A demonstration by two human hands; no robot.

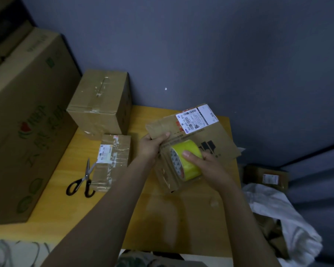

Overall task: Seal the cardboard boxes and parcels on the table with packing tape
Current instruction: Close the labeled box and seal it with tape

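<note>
Head view is giving us, at nine o'clock, the big printed carton (27,122) standing along the left side of the table (62,199). A medium box (98,101) is sitting at eleven o'clock against the wall, its top seam already taped. A small labelled parcel (112,160) is lying just in front of it, with the scissors (82,180) touching its left edge.

At the centre, our left hand (151,146) is pinching the flat cardboard box (210,139) at its ten o'clock corner, thumb on top and fingers tucked behind. The box is tilting up toward one o'clock; we cannot tell whether its near end is resting on the table.

Our right hand (206,166) is gripping the yellow tape roll (187,160), thumb lying across the outer band and fingers curling round the far side, and is holding the roll against the box's near face.

We are judging the box to be light and thin, with creased board that will flex under pressure, so holding it by a folded edge looks safest. The roll looks stiff at its core but glossy on its band, so gripping it across its width should stop it slipping.

At three o'clock, off the table, another labelled parcel (266,176) is lying beside a white cloth (278,209).
</note>
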